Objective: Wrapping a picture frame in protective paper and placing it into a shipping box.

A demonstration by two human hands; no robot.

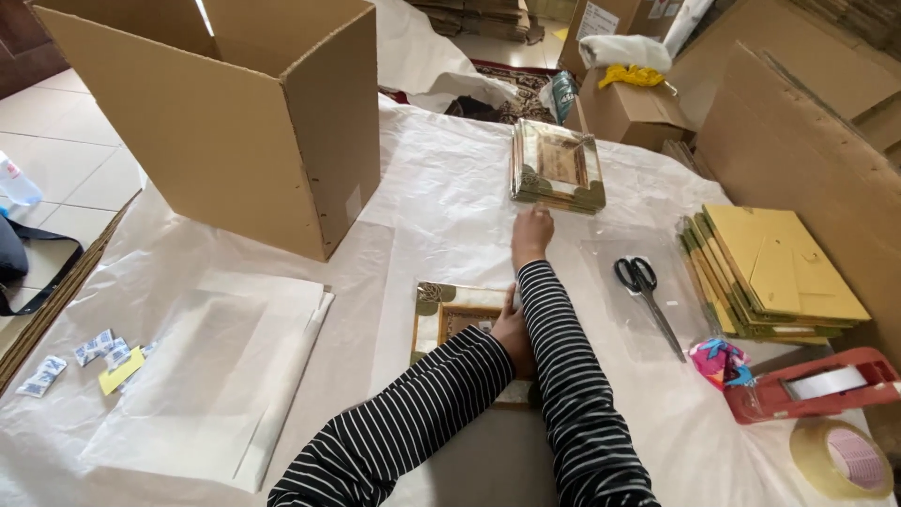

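Grip state, right hand (532, 235): arm in a striped sleeve stretched far across the worktop (441, 197), palm down, fingers extended and loosely together, their tips at the near edge of the frame stack (557, 167). Nothing is enclosed in this hand; whether the fingertips actually touch the stack cannot be told.

Left hand (512, 333): forearm crosses from the near left under the right forearm, and the hand rests on the frame (460, 319) lying flat near the worktop's middle. Its fingers are mostly hidden behind the right sleeve, so how far they close cannot be told.

Surroundings: the frame stack sits far of centre on the white sheeting. An open carton (235, 122) stands at far left. Scissors (646, 299) lie right of the right arm, well apart from it. Yellow folders (779, 272) are stacked at right, with a red tape dispenser (812, 387) and a tape roll (843, 457) at near right. White paper sheets (216, 376) lie at near left.
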